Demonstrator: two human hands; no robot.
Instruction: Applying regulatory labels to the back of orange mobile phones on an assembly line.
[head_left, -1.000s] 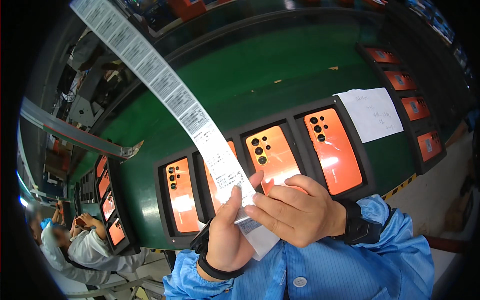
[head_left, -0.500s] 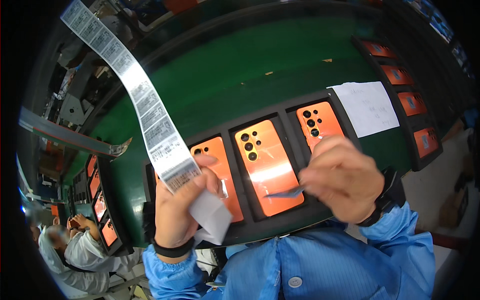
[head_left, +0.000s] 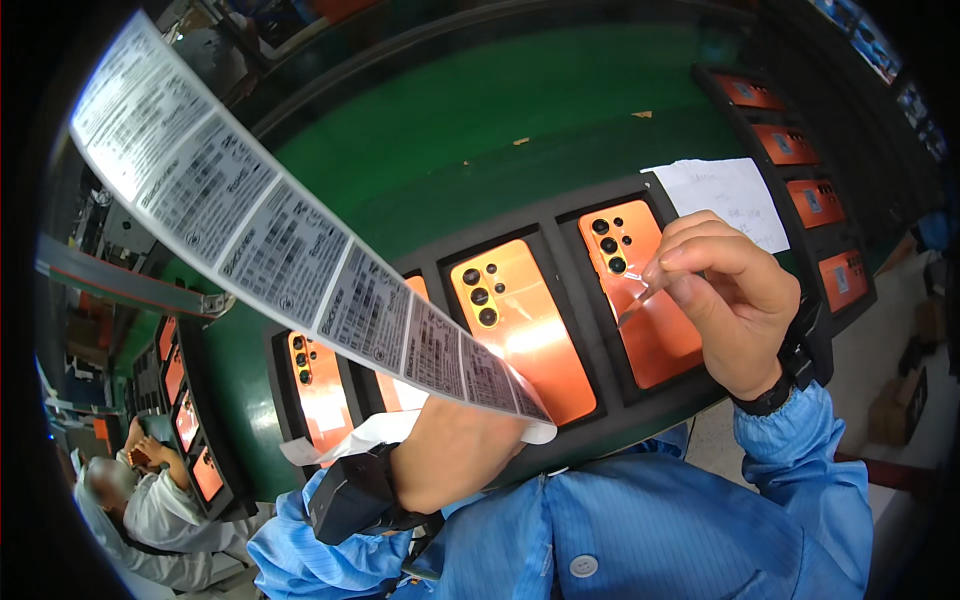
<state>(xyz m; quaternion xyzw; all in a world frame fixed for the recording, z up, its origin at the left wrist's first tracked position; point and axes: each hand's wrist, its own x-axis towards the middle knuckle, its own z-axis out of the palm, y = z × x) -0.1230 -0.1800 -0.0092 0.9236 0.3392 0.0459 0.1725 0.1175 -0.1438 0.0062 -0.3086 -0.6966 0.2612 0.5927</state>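
From afar, I pinched a thin film [head_left: 634, 306] edgewise in my right hand [head_left: 735, 305], likely sparing its face, an orange phone [head_left: 662, 348] below it, my left hand [head_left: 452, 455] hiding its grip.

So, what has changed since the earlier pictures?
The right hand let go of the long white label strip and moved right; it now pinches a small clear piece over the rightmost orange phone in the near black tray. The strip, still in the left hand, swung left; phones stayed put.

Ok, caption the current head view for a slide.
Right hand pinching a small clear piece over an orange phone in a black tray, left hand beneath a strip of labels.
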